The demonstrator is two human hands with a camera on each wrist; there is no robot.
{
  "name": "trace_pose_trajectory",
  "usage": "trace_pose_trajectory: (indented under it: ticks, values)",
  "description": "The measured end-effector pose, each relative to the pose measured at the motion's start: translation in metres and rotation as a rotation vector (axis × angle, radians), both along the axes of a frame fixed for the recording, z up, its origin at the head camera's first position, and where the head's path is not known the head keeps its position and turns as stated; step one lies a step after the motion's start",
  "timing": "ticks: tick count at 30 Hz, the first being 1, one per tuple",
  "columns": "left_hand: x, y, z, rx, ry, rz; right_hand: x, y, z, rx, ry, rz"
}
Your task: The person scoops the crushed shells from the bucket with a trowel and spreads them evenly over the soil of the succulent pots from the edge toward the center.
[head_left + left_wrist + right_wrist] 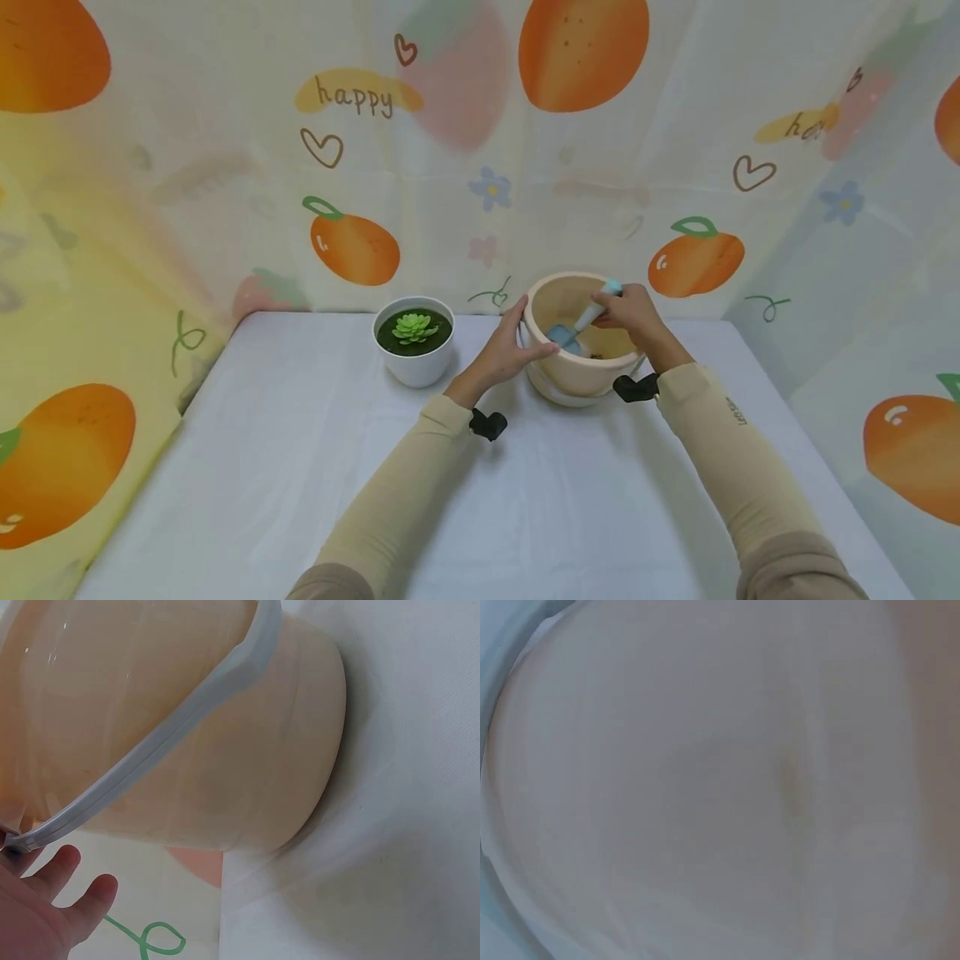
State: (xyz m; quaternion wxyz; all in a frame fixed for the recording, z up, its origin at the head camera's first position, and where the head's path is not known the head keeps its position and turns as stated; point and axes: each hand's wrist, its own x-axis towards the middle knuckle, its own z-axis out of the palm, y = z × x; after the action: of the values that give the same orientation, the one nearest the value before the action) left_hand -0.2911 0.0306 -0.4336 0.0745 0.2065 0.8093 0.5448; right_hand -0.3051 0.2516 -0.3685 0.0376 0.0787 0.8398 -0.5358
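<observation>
The shovel (587,318) is held inside the beige bucket (585,379), which is set on the far part of the worktop (300,433), right of centre. It is grasped by its pale handle in the right hand (628,315), whose fingers are bent round it. The left hand (508,346) is laid against the bucket's left side, unclenched, with the thumb over the near left rim.

To the left, well apart from the bucket, a white pot (414,371) is placed, filled by a dark surface on which a green succulent (414,328) is seated. Behind everything, a fruit-printed curtain (450,208) is hung. The blade is ringed by the bucket's wall, and its near side is crossed by the near rim. In the left wrist view, the bucket's grey handle (150,761) is slung slantwise across its outside.

The shovel's long axis is tilted: its blade is pointed down toward the near left, its grip end up toward the far right. Whether the bottom is touched cannot be told.
</observation>
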Motion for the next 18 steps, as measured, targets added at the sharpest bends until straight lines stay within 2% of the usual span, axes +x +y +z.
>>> trace_pose_trajectory:
  ticks: [5, 11, 16, 18]
  values:
    - [-0.0015, -0.0022, -0.0019, 0.014, 0.013, -0.002, -0.0007, -0.0064, 0.0005, 0.021, 0.006, 0.006]
    - [0.0031, -0.0018, -0.0013, 0.013, -0.018, 0.007, 0.0007, -0.009, 0.0005, -0.014, -0.025, -0.039]
    - [0.0033, -0.0018, -0.0009, 0.009, -0.009, 0.006, 0.0045, -0.0073, -0.0018, 0.047, -0.026, -0.043]
    - [0.0021, -0.0025, -0.0006, 0.006, -0.004, 0.01, 0.0037, -0.0086, -0.0013, 0.041, -0.03, -0.051]
